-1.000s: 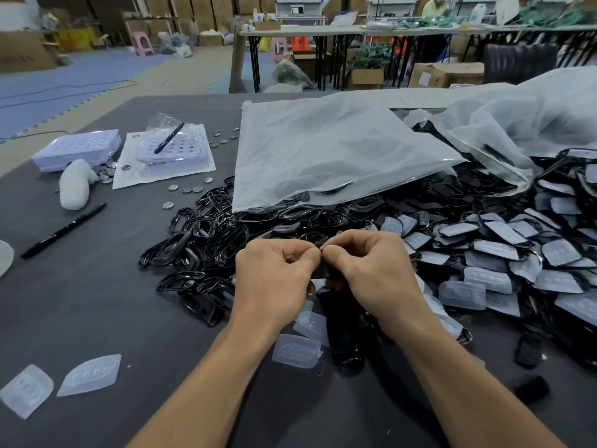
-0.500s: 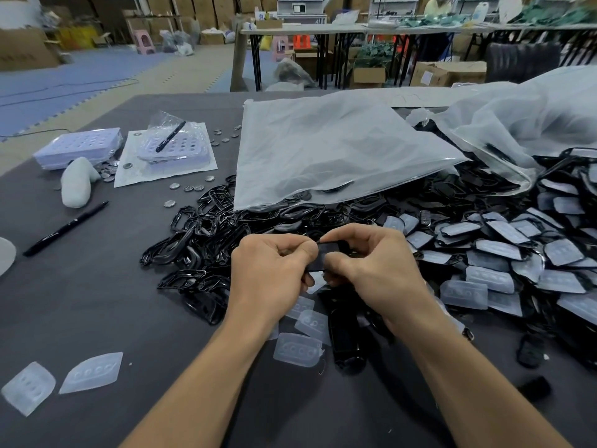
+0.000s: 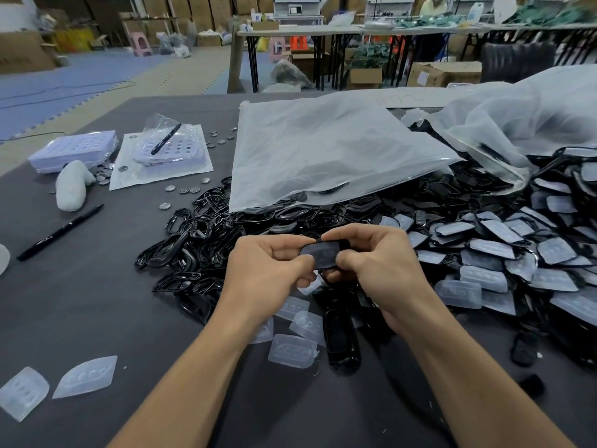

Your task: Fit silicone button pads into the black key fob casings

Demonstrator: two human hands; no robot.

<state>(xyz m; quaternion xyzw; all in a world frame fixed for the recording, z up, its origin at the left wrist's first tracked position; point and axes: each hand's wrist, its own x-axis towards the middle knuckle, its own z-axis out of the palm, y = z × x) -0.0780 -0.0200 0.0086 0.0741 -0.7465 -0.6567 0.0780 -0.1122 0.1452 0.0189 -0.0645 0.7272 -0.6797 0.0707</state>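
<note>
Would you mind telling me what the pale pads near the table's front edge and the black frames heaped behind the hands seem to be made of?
Pale pads: likely soft silicone, translucent and matte, with moulded button bumps showing.
Black frames: probably hard moulded plastic, glossy, with sharp highlights along thin rims.

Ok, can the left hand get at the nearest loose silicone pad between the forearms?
Likely yes once freed: the pad lies uncovered close by, but the left hand pinches the casing with the right hand.
</note>
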